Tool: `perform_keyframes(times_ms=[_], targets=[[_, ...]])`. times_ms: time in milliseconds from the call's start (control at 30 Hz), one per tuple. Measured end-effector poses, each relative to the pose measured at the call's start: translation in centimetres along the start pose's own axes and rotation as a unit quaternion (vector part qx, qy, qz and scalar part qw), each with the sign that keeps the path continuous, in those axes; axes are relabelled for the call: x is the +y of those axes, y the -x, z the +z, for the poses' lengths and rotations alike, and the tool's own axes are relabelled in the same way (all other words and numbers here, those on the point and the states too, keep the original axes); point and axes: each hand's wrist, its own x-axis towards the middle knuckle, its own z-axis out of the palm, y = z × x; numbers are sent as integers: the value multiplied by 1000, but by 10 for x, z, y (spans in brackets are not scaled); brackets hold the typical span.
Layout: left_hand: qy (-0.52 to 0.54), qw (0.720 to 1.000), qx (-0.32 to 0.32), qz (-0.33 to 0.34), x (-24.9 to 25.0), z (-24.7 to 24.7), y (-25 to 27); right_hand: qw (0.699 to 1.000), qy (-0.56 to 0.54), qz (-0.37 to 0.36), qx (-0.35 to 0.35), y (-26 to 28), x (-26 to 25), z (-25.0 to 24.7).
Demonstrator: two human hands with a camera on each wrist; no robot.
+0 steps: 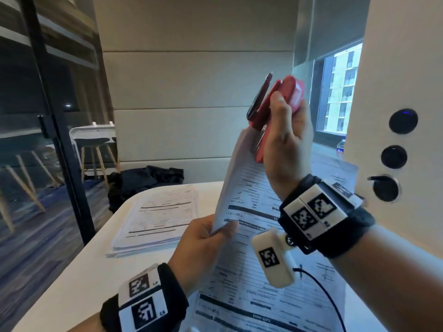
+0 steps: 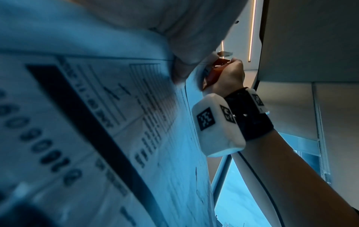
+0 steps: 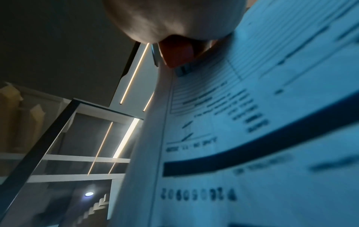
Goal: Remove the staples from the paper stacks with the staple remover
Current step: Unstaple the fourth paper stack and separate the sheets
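Observation:
A stapled stack of printed forms (image 1: 242, 188) is lifted off the table, its top corner raised. My left hand (image 1: 206, 238) pinches its lower left edge between thumb and fingers. My right hand (image 1: 285, 140) grips a red staple remover (image 1: 275, 101) whose lower end bites at the top corner of the stack. The left wrist view shows the red staple remover (image 2: 215, 72) in my right hand (image 2: 227, 78) against the paper (image 2: 116, 122). In the right wrist view the remover's red tip (image 3: 176, 53) touches the sheet (image 3: 252, 122) under my palm. No staple is visible.
A second pile of forms (image 1: 155, 216) lies on the white table (image 1: 72, 291) to the left. More sheets (image 1: 251, 305) lie under my hands. A dark bag (image 1: 143, 183) sits behind the table. A white wall panel with round black sockets (image 1: 393, 156) stands at the right.

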Motion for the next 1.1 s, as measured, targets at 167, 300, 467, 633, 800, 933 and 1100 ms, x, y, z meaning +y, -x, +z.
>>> perform_keyframes(times_ms=[167, 300, 467, 633, 800, 933, 1100], targets=[[-23, 1000, -7, 17, -1, 3, -1, 1000, 2, 14, 16, -2, 0, 6], [-36, 999, -6, 23, 1, 3, -1, 998, -45, 29, 24, -2, 0, 7], [-45, 999, -2, 11, -1, -1, -7, 998, -53, 34, -21, -7, 1, 9], [-62, 998, -5, -21, -2, -11, -4, 996, -15, 38, 78, -42, 0, -9], [-111, 982, 137, -61, -5, -59, -32, 957, 218, 190, 10, -47, 21, -45], [-176, 958, 209, -90, -20, -117, -79, 867, 374, 275, -181, -14, 45, -76], [-298, 917, 207, -165, -33, -176, -120, 670, 509, 278, -464, 37, 71, -98]])
